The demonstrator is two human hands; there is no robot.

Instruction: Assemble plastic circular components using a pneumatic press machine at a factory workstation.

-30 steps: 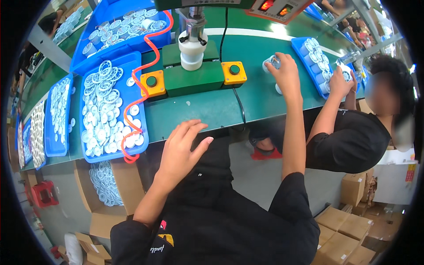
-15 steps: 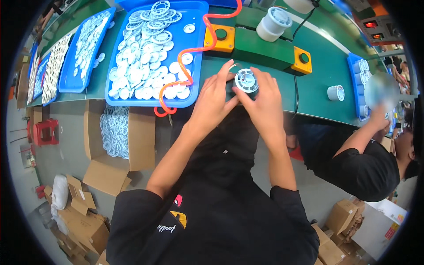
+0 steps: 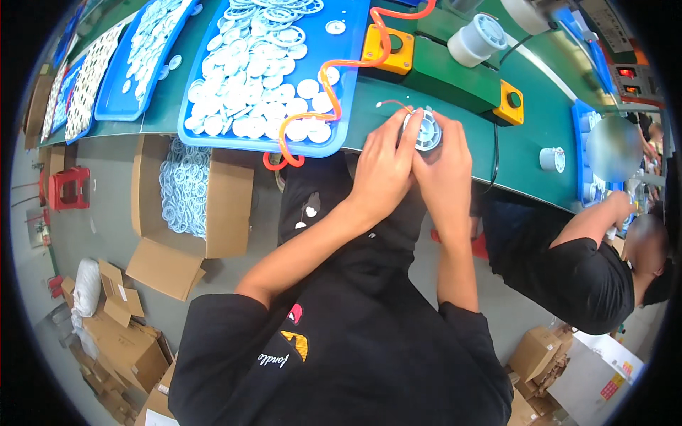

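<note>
White lettering (image 3: 273, 360) marks the black shirt (image 3: 369, 362); left hand (image 3: 383, 163) and right hand (image 3: 446, 165) hold a pale-blue spool (image 3: 428, 133).

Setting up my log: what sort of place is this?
Likely a factory assembly workshop: a long green workbench bears a blue plastic tray of round whitish discs and a green rectangular block flanked by yellow button boxes.

Head-worn fisheye, left unit of the pair, looks steeply down past the wearer's torso (image 3: 348, 369), nearest at 6 o'clock. Left hand (image 3: 386, 157) sits mid-range at 1 o'clock, right hand (image 3: 446, 162) at 2. Workbench (image 3: 522, 167) spreads beyond, 10 through 12 to 3; lens bows its front edge. Floor (image 3: 229, 275) lies lower, at 8.
</note>
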